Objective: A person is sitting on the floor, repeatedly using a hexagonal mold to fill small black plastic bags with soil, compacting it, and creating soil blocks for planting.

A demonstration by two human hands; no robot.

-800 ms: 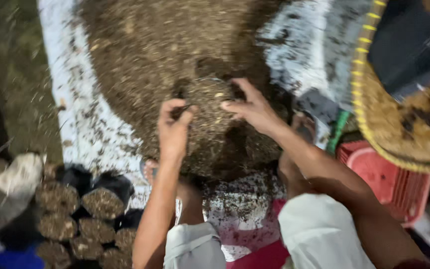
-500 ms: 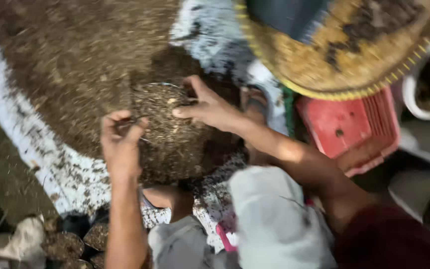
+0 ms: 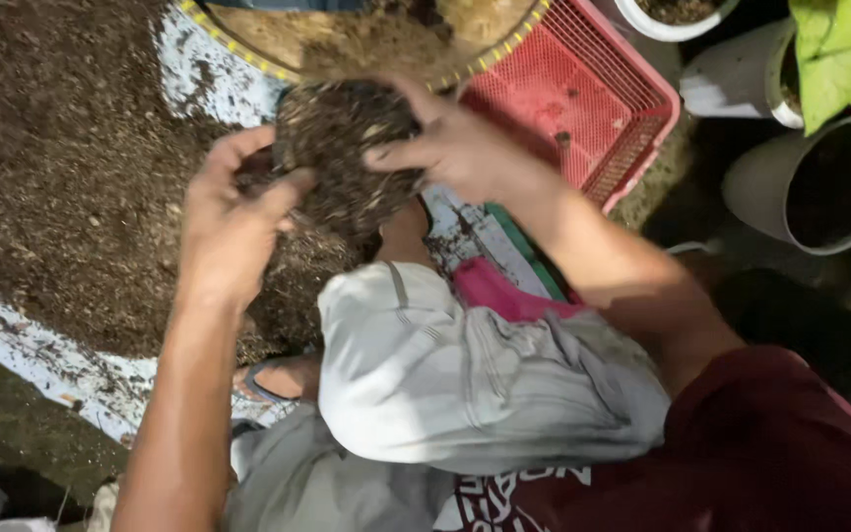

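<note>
Both my hands hold one soil-filled black bag (image 3: 342,148) lifted above my knee. My left hand (image 3: 233,222) grips its left side, fingers curled on the rim. Its right side is covered by my right hand (image 3: 460,148), with the fingers spread over the soil. A big heap of dark brown soil mix (image 3: 61,177) lies on a white sheet (image 3: 41,360) to the left.
A red plastic crate (image 3: 583,94) sits at upper right, with a round woven tray (image 3: 347,39) of soil behind it. White and grey pots (image 3: 805,182) and a green leaf (image 3: 844,59) stand at far right. My bent knee in grey trousers (image 3: 465,374) fills the middle.
The bag has come up off the soil heap, held in both hands, toward my body. The view swung right; the filled bags at lower left left the view and the pots appeared.
</note>
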